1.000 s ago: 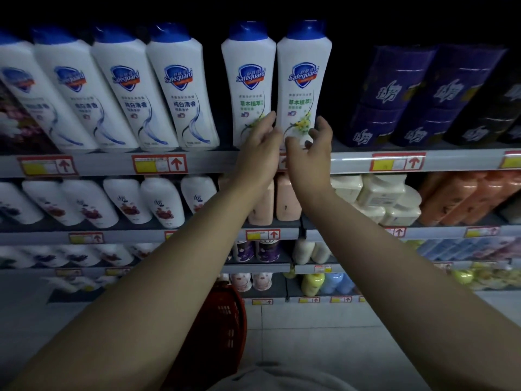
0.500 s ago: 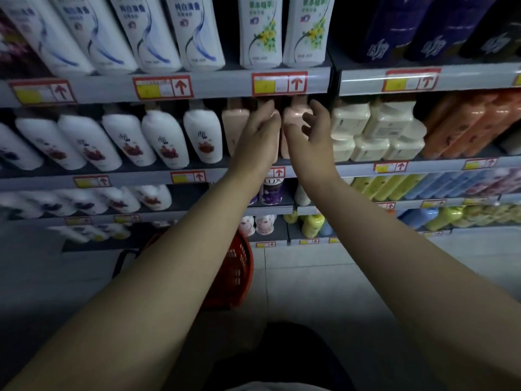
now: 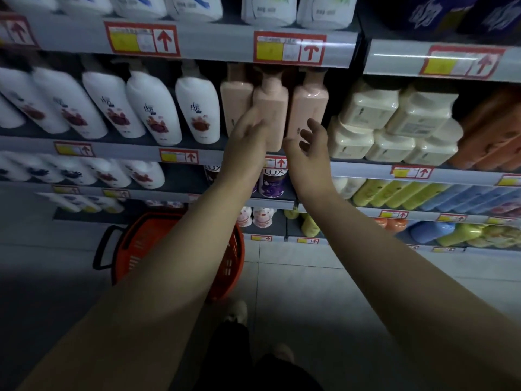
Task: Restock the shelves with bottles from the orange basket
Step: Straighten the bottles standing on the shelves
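Restock entry, part done: white bottles point(image 3: 267, 11) stand on the top shelf point(image 3: 214, 43) at upper frame; my left hand point(image 3: 248, 136) and right hand point(image 3: 308, 145), loosely spread and seemingly empty through blur, have dropped from them to the pink bottles point(image 3: 270, 108) mid-frame; orange basket point(image 3: 132, 241) lower left, contents hidden.

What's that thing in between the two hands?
The middle pink bottle stands between the left hand and the right hand. The head view shows it. The blur hides whether the left hand touches it.
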